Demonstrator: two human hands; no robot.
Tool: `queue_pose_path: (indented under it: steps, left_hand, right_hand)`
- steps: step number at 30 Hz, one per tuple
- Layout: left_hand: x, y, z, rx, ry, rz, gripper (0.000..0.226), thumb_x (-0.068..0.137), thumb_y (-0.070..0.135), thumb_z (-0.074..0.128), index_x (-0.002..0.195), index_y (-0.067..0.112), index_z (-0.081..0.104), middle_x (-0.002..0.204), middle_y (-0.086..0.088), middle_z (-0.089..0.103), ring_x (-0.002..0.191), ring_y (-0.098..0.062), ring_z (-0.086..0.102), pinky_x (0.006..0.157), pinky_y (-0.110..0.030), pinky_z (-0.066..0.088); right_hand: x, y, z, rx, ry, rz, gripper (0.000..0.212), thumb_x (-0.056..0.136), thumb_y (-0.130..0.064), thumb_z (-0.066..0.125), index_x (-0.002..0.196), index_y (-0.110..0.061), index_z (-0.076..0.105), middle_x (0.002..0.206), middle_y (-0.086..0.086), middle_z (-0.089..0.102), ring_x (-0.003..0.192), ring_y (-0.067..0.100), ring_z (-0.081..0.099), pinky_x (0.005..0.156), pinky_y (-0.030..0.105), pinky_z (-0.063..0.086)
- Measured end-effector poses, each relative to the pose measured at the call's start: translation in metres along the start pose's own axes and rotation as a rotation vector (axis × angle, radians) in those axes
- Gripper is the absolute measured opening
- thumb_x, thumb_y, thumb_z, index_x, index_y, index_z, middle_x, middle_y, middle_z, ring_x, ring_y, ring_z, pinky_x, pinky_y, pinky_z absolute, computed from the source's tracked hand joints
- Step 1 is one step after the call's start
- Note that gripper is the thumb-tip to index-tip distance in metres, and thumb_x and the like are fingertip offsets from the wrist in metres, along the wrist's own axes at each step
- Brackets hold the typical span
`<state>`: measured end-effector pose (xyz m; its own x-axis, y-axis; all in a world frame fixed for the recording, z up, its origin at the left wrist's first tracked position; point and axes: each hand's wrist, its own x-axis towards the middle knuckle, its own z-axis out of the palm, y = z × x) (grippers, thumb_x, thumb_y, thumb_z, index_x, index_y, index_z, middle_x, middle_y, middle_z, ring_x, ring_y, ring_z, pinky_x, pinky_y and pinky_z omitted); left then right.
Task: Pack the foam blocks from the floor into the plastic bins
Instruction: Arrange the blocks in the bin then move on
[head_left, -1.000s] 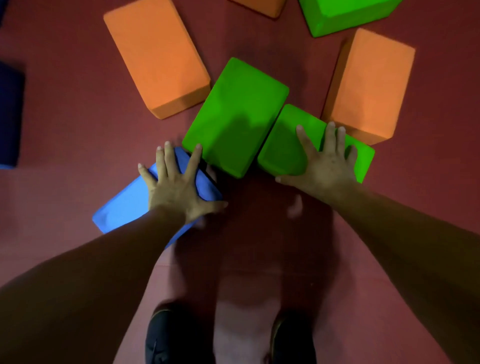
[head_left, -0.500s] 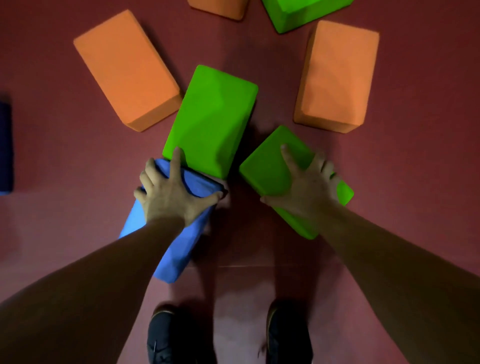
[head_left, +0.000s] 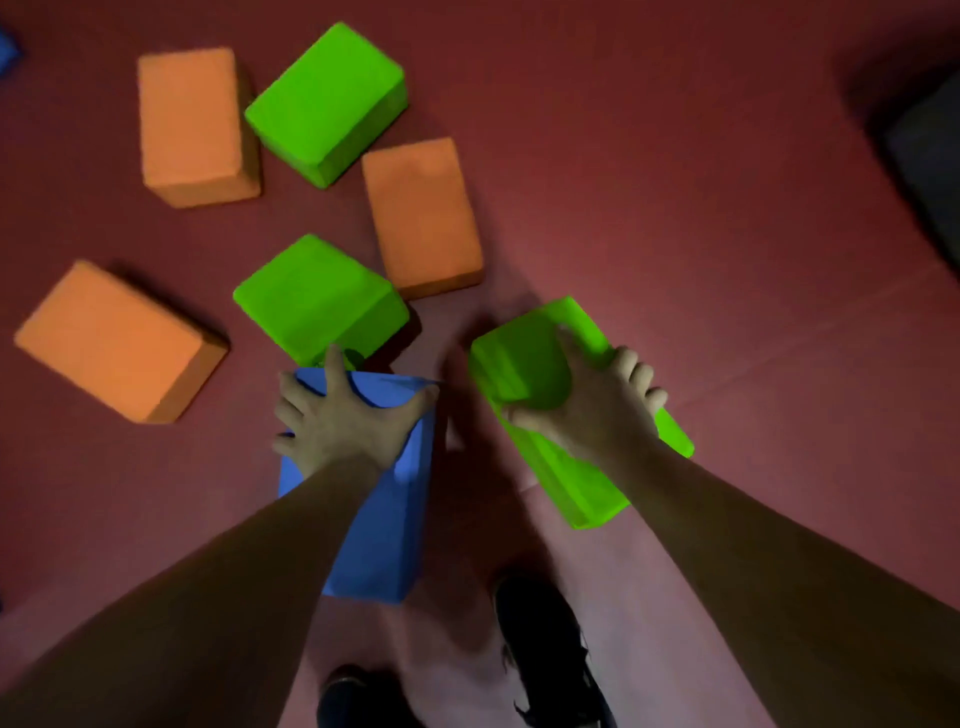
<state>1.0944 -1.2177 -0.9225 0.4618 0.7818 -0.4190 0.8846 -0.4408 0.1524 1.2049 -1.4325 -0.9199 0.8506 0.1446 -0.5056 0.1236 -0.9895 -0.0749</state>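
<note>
Fingers (head_left: 332, 364) of the left hand (head_left: 345, 423) clamp the top end of the blue block (head_left: 384, 525). The right hand (head_left: 597, 410) grips the green block (head_left: 524, 364), thumb and fingers wrapped round its edges. Vs. half a sec ago, both blocks are tipped up and pulled clear of the pile, so pickup looks done. No bins in view. Three orange blocks (head_left: 421, 213) and two loose green blocks (head_left: 322, 104) remain on the floor (head_left: 701, 208).

Both bare forearms reach in from 7 and 5 o'clock. The left hand (head_left: 345, 415) grips the end of a blue foam block (head_left: 384, 530), thumb spread toward 3 o'clock. The right hand (head_left: 597, 410) grips a green foam block (head_left: 524, 358), fingers curled over its edge.
</note>
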Motion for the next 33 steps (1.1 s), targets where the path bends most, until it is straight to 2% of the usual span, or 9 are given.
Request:
queue_pose_path:
  steps: [4, 8, 11, 18, 22, 27, 33]
  left_hand:
    - [-0.035, 0.071, -0.030, 0.019, -0.036, 0.183, 0.128, 0.052, 0.099, 0.055, 0.157, 0.038, 0.015, 0.165, -0.019, 0.006, 0.148, -0.039, 0.015, 0.111, -0.063, 0.022]
    - [-0.077, 0.149, -0.052, 0.030, -0.027, 0.327, 0.129, 0.052, 0.097, 0.058, 0.157, 0.037, 0.015, 0.165, -0.017, 0.005, 0.149, -0.038, 0.012, 0.113, -0.062, 0.021]
    - [-0.105, 0.205, -0.058, 0.032, -0.018, 0.412, 0.129, 0.050, 0.097, 0.060, 0.157, 0.036, 0.020, 0.165, -0.016, 0.006, 0.149, -0.036, 0.012, 0.113, -0.061, 0.020]
    - [-0.165, 0.351, -0.048, 0.028, 0.028, 0.545, 0.124, 0.048, 0.095, 0.061, 0.154, 0.037, 0.029, 0.164, -0.017, 0.012, 0.149, -0.036, 0.015, 0.113, -0.061, 0.022]
    - [-0.196, 0.444, -0.049, 0.033, 0.001, 0.609, 0.128, 0.050, 0.096, 0.061, 0.156, 0.036, 0.026, 0.164, -0.020, 0.012, 0.149, -0.039, 0.015, 0.113, -0.064, 0.021]
    - [-0.237, 0.556, -0.046, 0.061, -0.026, 0.702, 0.128, 0.052, 0.098, 0.056, 0.157, 0.036, 0.019, 0.165, -0.020, 0.008, 0.150, -0.038, 0.014, 0.115, -0.061, 0.021]
    - [-0.261, 0.693, -0.033, 0.026, -0.003, 0.838, 0.134, 0.047, 0.097, 0.062, 0.152, 0.021, 0.026, 0.161, -0.017, 0.020, 0.145, -0.038, 0.025, 0.111, -0.063, 0.028]
  right_hand:
    - [-0.026, 0.048, -0.051, 0.188, -0.004, 0.183, 0.129, 0.042, -0.105, 0.048, 0.153, -0.059, 0.002, 0.133, 0.015, 0.036, 0.124, 0.041, 0.039, 0.103, 0.057, 0.031]
    - [-0.047, 0.109, -0.102, 0.348, 0.022, 0.311, 0.127, 0.046, -0.103, 0.050, 0.154, -0.058, -0.001, 0.143, 0.019, 0.032, 0.134, 0.041, 0.032, 0.108, 0.060, 0.025]
    - [-0.050, 0.154, -0.132, 0.386, 0.076, 0.390, 0.127, 0.047, -0.103, 0.048, 0.155, -0.056, -0.001, 0.139, 0.019, 0.033, 0.132, 0.043, 0.034, 0.108, 0.059, 0.026]
    - [-0.024, 0.269, -0.196, 0.474, 0.155, 0.507, 0.128, 0.046, -0.104, 0.048, 0.155, -0.056, 0.002, 0.135, 0.018, 0.036, 0.129, 0.043, 0.037, 0.107, 0.058, 0.028]
    - [-0.015, 0.327, -0.232, 0.453, 0.154, 0.507, 0.127, 0.047, -0.104, 0.047, 0.155, -0.056, 0.001, 0.137, 0.017, 0.036, 0.128, 0.042, 0.037, 0.106, 0.058, 0.029]
    - [0.003, 0.399, -0.280, 0.608, 0.212, 0.655, 0.127, 0.048, -0.104, 0.047, 0.155, -0.055, -0.001, 0.142, 0.018, 0.034, 0.132, 0.042, 0.036, 0.110, 0.058, 0.028]
    - [0.046, 0.483, -0.344, 0.795, 0.298, 0.814, 0.125, 0.052, -0.103, 0.051, 0.155, -0.056, -0.002, 0.150, 0.019, 0.028, 0.136, 0.043, 0.032, 0.112, 0.059, 0.024]
